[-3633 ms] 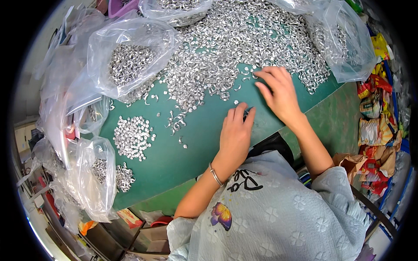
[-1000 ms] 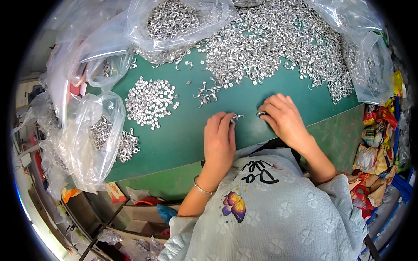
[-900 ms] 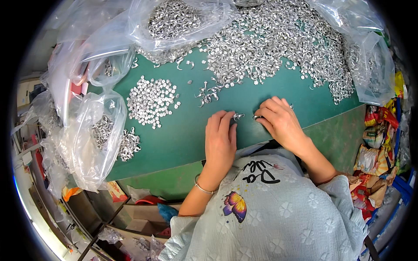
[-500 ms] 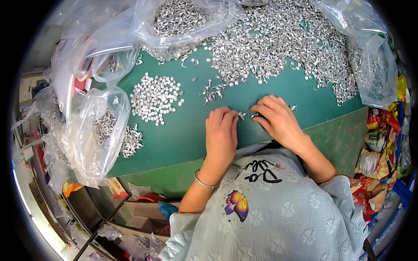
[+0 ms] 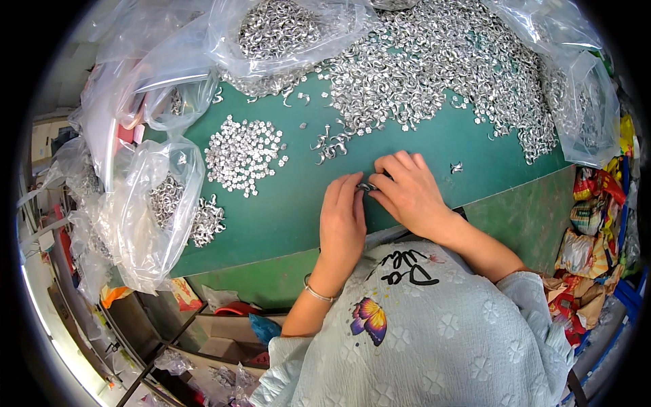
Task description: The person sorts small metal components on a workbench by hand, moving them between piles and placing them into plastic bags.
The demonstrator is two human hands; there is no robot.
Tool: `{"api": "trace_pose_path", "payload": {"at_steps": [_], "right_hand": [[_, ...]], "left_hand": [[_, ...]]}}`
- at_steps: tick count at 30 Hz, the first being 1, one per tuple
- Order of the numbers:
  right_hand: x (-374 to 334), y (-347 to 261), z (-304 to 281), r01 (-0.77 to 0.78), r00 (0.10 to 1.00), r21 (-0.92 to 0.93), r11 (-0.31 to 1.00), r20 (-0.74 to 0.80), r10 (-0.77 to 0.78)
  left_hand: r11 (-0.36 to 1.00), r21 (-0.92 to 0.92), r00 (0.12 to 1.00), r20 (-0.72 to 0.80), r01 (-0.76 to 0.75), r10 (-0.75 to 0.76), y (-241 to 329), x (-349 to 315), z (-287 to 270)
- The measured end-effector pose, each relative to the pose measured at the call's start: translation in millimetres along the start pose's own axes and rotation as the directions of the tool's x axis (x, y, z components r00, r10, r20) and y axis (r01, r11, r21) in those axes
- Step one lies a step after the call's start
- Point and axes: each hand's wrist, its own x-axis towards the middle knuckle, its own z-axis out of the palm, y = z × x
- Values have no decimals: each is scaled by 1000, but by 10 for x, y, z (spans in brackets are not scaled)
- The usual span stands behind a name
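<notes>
Near the table's front edge, my hands meet over small silvery curved metal pieces (image 5: 366, 186). My left hand (image 5: 342, 210) is closed, its thumb and fingertips pinching one end of them. From the other side, the thumb and index finger of my right hand (image 5: 410, 193) grip the same pieces. Fingertips hide much of the metal, so I cannot make out how the parts fit together. A loose curved piece (image 5: 456, 167) lies to the right of my right hand. Beyond my left hand sits a little cluster of curved pieces (image 5: 332, 146).
A large heap of curved metal pieces (image 5: 420, 61) covers the far side of the green table (image 5: 285, 224). Small flower-shaped metal pieces (image 5: 244, 154) form a pile at left. Clear plastic bags (image 5: 146, 217) with metal parts stand at left, back and right (image 5: 586, 108).
My right hand has moved left, bringing its piece against the one in my left hand. The loose piece at right now shows fully. My left hand has barely shifted.
</notes>
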Motion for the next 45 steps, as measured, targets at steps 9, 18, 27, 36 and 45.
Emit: {"api": "trace_pose_path", "payload": {"at_steps": [9,18,27,36,45], "right_hand": [[-268,321,-517,-192,948,8,981,-255,188],[-414,427,-618,-315,937,-67,947,-180,300],[221,-31,66,117,993,211,971,-15,-116],[199,211,53,82,996,99,992,13,-83],[204,-58,81,-243,958,-48,969,143,248]], "left_hand": [[978,111,984,15,-176,175,71,-3,40],[958,76,959,75,-277,272,39,95,254],[967,235,979,-152,-100,138,-208,-356,-190],[938,344,966,-256,44,48,-412,-299,-443],[942,336,982,-181,18,46,-200,48,-302]]}}
